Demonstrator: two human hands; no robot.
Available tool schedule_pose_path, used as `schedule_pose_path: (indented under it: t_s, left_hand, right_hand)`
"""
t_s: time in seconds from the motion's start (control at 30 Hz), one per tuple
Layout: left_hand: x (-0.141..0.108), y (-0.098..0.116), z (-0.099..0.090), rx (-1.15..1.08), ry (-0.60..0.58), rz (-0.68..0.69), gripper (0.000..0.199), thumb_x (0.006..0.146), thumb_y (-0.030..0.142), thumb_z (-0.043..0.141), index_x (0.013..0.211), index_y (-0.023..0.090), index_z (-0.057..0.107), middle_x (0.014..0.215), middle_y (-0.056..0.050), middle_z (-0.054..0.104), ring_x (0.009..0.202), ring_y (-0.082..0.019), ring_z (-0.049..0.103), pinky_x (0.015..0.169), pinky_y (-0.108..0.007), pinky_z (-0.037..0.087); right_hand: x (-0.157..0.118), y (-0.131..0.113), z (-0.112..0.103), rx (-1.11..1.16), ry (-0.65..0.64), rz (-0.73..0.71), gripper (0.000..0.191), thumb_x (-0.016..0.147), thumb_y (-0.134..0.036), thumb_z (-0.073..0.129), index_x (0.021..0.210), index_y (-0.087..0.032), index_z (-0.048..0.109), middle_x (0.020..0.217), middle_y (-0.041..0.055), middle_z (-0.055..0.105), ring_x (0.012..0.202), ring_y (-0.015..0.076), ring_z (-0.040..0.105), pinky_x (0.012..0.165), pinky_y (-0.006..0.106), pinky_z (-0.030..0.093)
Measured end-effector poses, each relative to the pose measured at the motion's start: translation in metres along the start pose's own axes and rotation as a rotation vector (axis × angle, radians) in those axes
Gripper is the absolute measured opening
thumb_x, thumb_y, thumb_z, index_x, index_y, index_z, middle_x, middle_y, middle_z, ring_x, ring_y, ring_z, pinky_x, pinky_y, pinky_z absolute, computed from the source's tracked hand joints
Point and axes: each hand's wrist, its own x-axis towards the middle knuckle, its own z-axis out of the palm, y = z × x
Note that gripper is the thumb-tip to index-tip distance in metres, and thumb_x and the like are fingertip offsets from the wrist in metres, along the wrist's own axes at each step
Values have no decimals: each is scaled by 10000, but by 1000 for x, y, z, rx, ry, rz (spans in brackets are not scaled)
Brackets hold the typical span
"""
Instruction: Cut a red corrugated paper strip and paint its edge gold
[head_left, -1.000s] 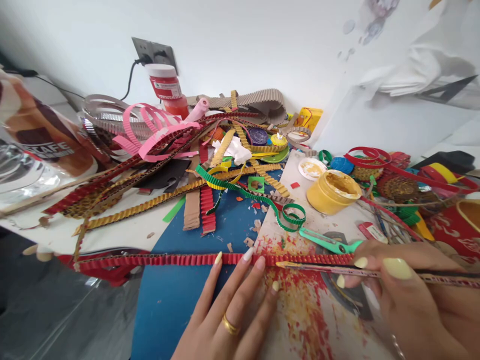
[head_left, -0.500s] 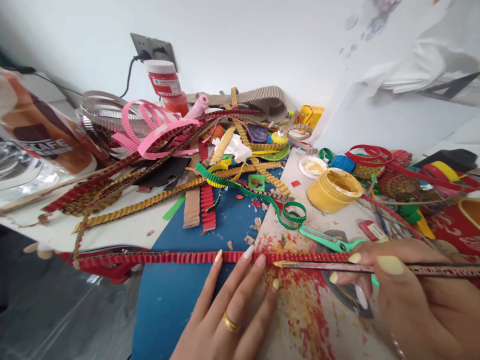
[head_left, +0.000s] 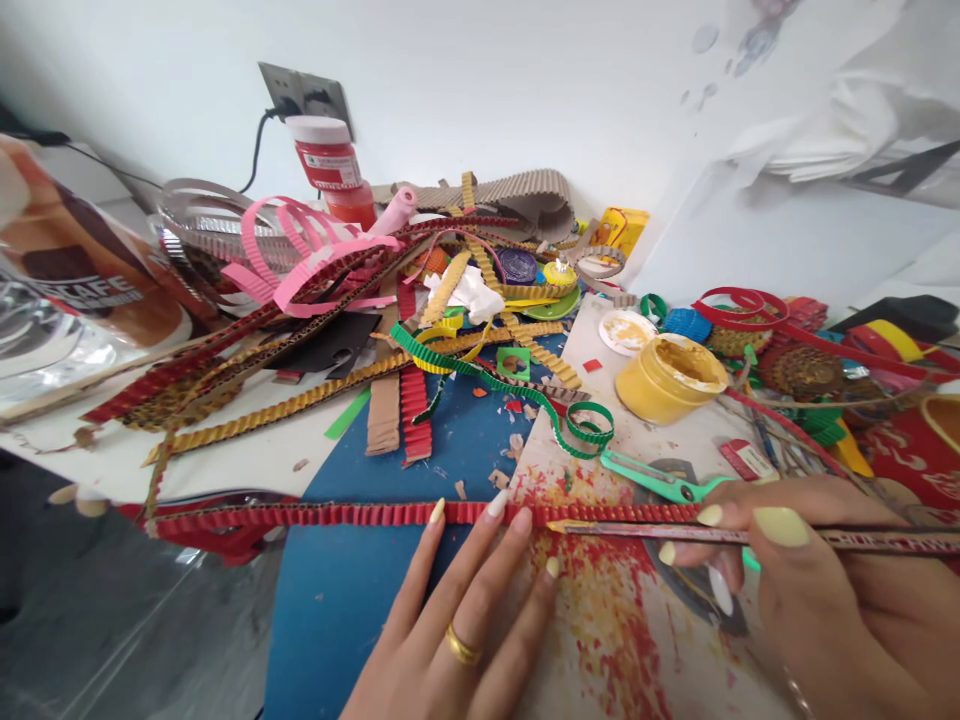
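A long red corrugated strip (head_left: 322,514) lies across the blue and paint-stained work surface (head_left: 337,600). My left hand (head_left: 465,620) rests at the bottom centre with its fingers spread, several fingertips on the strip. On the right, my right hand (head_left: 817,580) is closed around a thin paintbrush (head_left: 637,531). The brush's yellow-coated tip is at the strip's lower edge, just right of my left fingertips; contact is hard to tell. Green scissors (head_left: 660,482) lie just above the strip, partly behind my right hand. An open jar of yellow paint (head_left: 670,380) stands above them.
Coiled green strip (head_left: 589,428), yellow corrugated strips (head_left: 300,405) and pink curls (head_left: 322,275) lie behind. Red paint jars (head_left: 326,160) stand by the wall. A large bottle (head_left: 82,250) is at left, a red can (head_left: 919,450) at right, near red coils (head_left: 799,370).
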Motion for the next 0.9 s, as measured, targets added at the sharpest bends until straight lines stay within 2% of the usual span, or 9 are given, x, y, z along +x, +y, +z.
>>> schedule_pose_path:
  t_s: [0.23, 0.47, 0.7, 0.9]
  left_hand:
    - [-1, -1, -1, -14, -3, -3, 532, 903, 378, 576, 1377, 171, 449, 1395, -159, 509, 1319, -321, 434, 1135, -570, 144]
    - [0, -2, -3, -39, 5, 6, 528, 896, 330, 594, 1378, 174, 449, 1411, -154, 494, 1314, -321, 439, 1126, -554, 183]
    - [1, -2, -1, -16, 11, 29, 473, 906, 350, 578, 1344, 194, 496, 1388, -95, 530, 1274, -316, 494, 1141, -589, 93]
    - [1, -2, -3, -9, 3, 34, 482, 903, 339, 580, 1352, 192, 485, 1391, -81, 526, 1267, -315, 504, 1139, -598, 78]
  right_hand:
    - [4, 5, -4, 2, -1, -111, 192, 896, -285, 548, 736, -271, 651, 479, -53, 626, 308, 82, 504, 293, 142, 378]
    - [9, 8, -12, -105, -143, -221, 135, 927, -272, 499, 849, -270, 608, 564, -44, 695, 350, 86, 550, 342, 144, 418]
    - [8, 9, -8, -71, -171, -231, 152, 942, -268, 489, 858, -278, 615, 529, -70, 658, 412, 80, 606, 394, 115, 456]
    - [7, 9, -2, -81, -113, -207, 191, 930, -334, 503, 794, -302, 632, 581, -78, 676, 404, 81, 591, 384, 134, 463]
